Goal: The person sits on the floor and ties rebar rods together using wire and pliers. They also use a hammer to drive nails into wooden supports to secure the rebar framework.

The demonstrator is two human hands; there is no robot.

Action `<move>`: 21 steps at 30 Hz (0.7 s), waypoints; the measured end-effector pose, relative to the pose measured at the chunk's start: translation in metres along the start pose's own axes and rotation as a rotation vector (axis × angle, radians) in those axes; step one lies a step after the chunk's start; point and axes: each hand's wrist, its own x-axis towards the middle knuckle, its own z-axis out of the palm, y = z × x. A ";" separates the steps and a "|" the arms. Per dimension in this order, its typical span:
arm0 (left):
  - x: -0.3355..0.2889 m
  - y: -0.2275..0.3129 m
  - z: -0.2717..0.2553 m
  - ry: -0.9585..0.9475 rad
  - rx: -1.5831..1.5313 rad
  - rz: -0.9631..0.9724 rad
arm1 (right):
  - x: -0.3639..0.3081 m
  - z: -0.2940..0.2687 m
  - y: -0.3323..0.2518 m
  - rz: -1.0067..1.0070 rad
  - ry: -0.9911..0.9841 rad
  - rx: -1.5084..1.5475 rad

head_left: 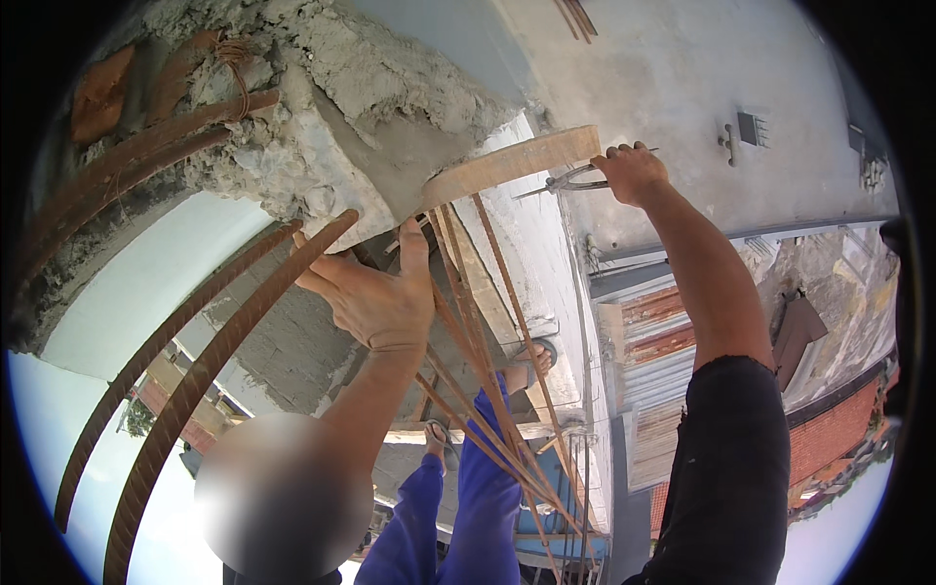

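Note:
My left hand [382,297] grips the lower end of a pale, concrete-smeared board [341,180], thumb on its right side and fingers on its left, partly hidden. A thick ribbed reinforcing bar [249,317] passes in front of those fingers. My right hand [634,174] is closed around the handles of metal pincers [577,180], whose jaws point left. Just above the pincers is the right end of a narrow wooden strip [517,166], its other end against the grey concrete [400,161]. Whether my right fingers also touch the strip, I cannot tell.
Several thin rusty bars [478,341] slant down between my arms. A second thick bar [166,341] curves at the left. Rough masonry [263,58] lies above. My sandalled feet [536,361] are by a white ledge [546,283]. Corrugated roofing [653,361] is below right.

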 end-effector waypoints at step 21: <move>0.001 -0.004 0.003 0.006 0.002 -0.005 | -0.005 -0.002 0.029 0.045 -0.162 0.133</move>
